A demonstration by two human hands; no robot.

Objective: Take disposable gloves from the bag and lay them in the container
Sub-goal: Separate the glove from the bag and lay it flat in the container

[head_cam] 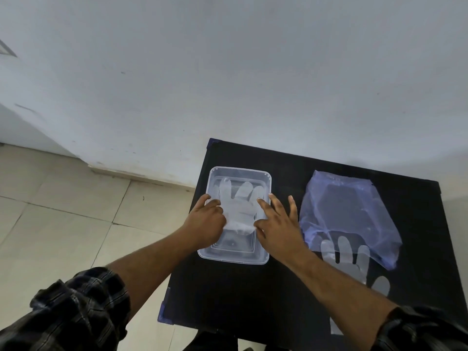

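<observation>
A clear plastic container [239, 171] stands on the left part of a black table [253, 295]. A translucent disposable glove [239, 206] lies spread inside it, fingers pointing away from me. My left hand [206, 222] rests on the glove's left edge with fingers curled. My right hand [277, 225] lies on the glove's right edge and the container rim, fingers spread. A bluish plastic bag [347, 211] lies to the right. A second translucent glove [349, 259] lies flat on the table at the bag's near end, partly behind my right forearm.
The table stands against a white wall [228, 72]. Tiled floor [63, 211] lies to the left of the table's left edge. Bare black tabletop shows in front of the container.
</observation>
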